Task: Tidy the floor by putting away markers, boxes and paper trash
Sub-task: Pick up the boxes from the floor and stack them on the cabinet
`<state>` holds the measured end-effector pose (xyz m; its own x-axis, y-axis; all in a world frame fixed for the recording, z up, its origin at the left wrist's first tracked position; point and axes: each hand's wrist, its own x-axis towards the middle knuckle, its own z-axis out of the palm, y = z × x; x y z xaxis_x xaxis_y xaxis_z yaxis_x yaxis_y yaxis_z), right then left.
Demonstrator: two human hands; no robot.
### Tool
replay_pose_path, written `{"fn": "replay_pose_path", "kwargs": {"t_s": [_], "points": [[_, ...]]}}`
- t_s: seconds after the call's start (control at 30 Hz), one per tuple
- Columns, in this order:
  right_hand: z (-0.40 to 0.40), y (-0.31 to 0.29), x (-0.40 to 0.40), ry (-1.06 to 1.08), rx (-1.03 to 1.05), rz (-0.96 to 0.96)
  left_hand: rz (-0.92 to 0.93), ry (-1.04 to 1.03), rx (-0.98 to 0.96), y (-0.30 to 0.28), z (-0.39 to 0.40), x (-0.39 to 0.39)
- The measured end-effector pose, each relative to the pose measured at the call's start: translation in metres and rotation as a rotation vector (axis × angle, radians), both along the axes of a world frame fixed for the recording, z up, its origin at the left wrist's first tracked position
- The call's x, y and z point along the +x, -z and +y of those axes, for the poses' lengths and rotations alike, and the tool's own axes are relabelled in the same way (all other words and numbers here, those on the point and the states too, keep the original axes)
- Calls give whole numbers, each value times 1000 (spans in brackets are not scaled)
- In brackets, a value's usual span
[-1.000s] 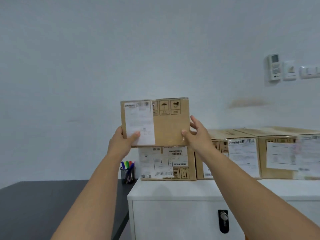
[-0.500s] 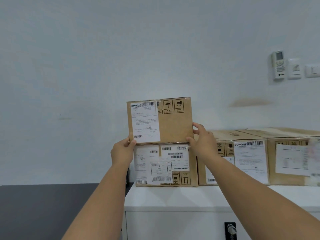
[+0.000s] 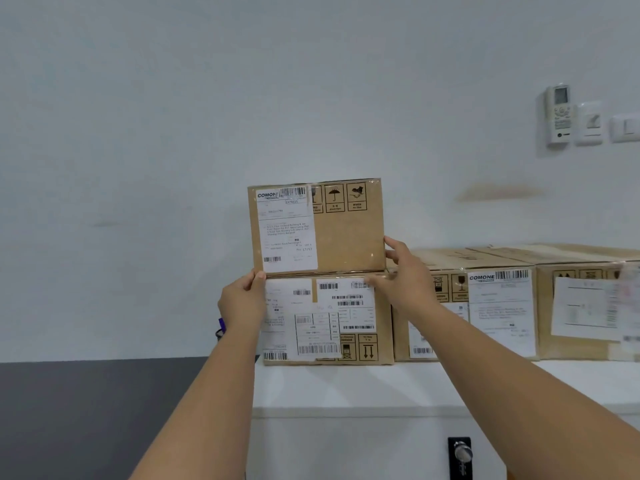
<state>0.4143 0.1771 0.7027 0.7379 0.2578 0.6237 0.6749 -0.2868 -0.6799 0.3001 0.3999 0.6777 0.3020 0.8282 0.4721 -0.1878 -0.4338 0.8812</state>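
A small cardboard box [image 3: 346, 237] with a white shipping label sits on top of a wider labelled cardboard box [image 3: 383, 320] on the white cabinet [image 3: 346, 386]. My left hand [image 3: 242, 303] grips the top box at its lower left corner. My right hand [image 3: 405, 278] holds its lower right corner, with fingers up the right side and the thumb at the seam between the two boxes. A purple marker tip [image 3: 221, 323] in a dark cup peeks out behind my left wrist.
Two more cardboard boxes [image 3: 446, 259] [image 3: 581, 268] stand in a row to the right on the cabinet. A dark table [image 3: 86, 410] adjoins the cabinet's left side. The cabinet front has a key lock [image 3: 462, 453]. A remote [image 3: 559, 114] and switches hang on the wall.
The small box came down from just above the lower box and now rests on it. Both hands slid down to its bottom corners, and the view shifted slightly.
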Motion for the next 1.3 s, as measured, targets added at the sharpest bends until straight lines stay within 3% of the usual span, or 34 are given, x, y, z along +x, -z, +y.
{"fn": "replay_pose_path", "kwargs": {"t_s": [0.4, 0.67, 0.93, 1.03, 1.1, 1.3], "points": [[1, 0, -4, 100, -53, -39, 114, 119, 25, -13, 10, -12], [-4, 10, 8, 89, 64, -19, 136, 98, 103, -12, 7, -7], [-1, 0, 20, 152, -118, 21, 149, 55, 109, -10, -5, -5], [-9, -2, 11, 166, -210, -17, 244, 61, 117, -13, -27, -7], [-22, 7, -9, 159, -177, -81, 287, 40, 143, -9, -46, -10], [-93, 92, -51, 186, -91, -153, 160, 109, 312, 54, -135, -36]]}}
